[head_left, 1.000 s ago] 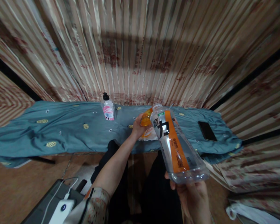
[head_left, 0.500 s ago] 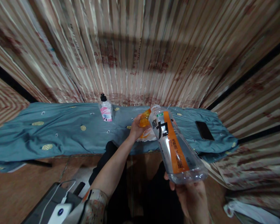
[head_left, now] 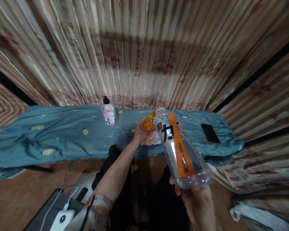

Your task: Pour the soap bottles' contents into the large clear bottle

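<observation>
Your right hand [head_left: 199, 202] has its fingers spread part-way around the base end of the clear bottle [head_left: 180, 147], holding it from below; how the palm meets the plastic is hidden. From those fingers the bottle's long axis runs forward and to the left, slanting across to the left hand [head_left: 140, 131], with the neck at the far end. There your left fingers are curled about the amber container [head_left: 149, 122], part of it hidden by them, and its right end lies right at the bottle's neck; whether the two touch, you can't tell from here. So the left hand is nearer the neck, the right hand nearer the base. The bottle is smooth, glossy, see-through plastic, broad in the body and drawn in at the shoulder, with an orange label band; the container is translucent, rounded and shiny. Just below the left fingers sits a crinkled white-and-orange wrapper [head_left: 151, 138]. Left of them stands a pump bottle [head_left: 109, 116] with a black top and pink label; forward and right of your right fingers, a flat, dark phone [head_left: 210, 133] lies on soft, rumpled blue-green cloth [head_left: 69, 131]. Beyond everything hangs the pleated, striped curtain [head_left: 125, 64].
</observation>
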The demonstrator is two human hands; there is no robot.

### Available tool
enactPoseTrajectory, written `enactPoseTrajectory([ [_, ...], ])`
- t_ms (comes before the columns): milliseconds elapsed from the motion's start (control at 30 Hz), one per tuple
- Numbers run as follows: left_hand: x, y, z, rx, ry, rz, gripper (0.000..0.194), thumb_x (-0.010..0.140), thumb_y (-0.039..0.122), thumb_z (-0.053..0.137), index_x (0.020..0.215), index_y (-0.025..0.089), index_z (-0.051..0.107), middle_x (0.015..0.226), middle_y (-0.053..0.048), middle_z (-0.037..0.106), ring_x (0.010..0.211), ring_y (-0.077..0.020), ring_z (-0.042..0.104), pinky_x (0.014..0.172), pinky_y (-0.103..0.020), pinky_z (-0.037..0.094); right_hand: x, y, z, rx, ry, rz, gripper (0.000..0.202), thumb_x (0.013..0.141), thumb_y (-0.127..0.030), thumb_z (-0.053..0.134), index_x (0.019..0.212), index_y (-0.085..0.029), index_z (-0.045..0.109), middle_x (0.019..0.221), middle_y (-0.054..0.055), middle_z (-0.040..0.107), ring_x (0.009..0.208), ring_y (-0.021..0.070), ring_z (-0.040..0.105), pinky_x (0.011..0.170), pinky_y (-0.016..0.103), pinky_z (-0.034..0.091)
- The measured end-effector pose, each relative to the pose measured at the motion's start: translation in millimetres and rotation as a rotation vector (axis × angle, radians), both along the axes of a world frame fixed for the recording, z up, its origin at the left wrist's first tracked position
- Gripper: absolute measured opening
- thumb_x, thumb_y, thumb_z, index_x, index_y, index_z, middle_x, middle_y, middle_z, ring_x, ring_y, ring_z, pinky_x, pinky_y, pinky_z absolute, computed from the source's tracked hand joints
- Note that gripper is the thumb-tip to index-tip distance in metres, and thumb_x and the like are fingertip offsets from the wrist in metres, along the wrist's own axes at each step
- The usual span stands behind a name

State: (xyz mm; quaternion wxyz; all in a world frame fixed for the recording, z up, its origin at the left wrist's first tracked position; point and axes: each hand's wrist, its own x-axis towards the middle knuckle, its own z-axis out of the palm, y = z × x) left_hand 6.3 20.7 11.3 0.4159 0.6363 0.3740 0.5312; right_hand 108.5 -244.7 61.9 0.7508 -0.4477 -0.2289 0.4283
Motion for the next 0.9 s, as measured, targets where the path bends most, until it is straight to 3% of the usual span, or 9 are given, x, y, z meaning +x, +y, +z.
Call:
enactPoseTrajectory([
  [400,1.5,2.1,-2.8,0.033,0.056,0.010,0.057,0.064,0.030,0.089,0.116,0.020,0.068,0.117,-0.008,0.074,0.109,-0.0256,0.070,0.097,-0.041,0.058,-2.5,3.8,14.4,-0.004,-0.023,0.006,0.041,0.072,-0.049,0.092,0.099,-0.022,0.079,0.075,0.007,0.080,0.059,0.0176,0.074,0.044,0.017,0.053],
  [900,1.4,3.0,-2.7,0.080,0.054,-0.003,0.052,0.066,0.029,0.086,0.115,0.022,0.068,0.116,-0.006,0.075,0.109,-0.0236,0.070,0.099,-0.039,0.057,-2.2,0.6,1.6,-0.017,-0.008,-0.014,0.039,0.077,-0.047,0.090,0.104,-0.022,0.078,0.080,0.006,0.079,0.063,0.0168,0.074,0.046,0.017,0.053],
])
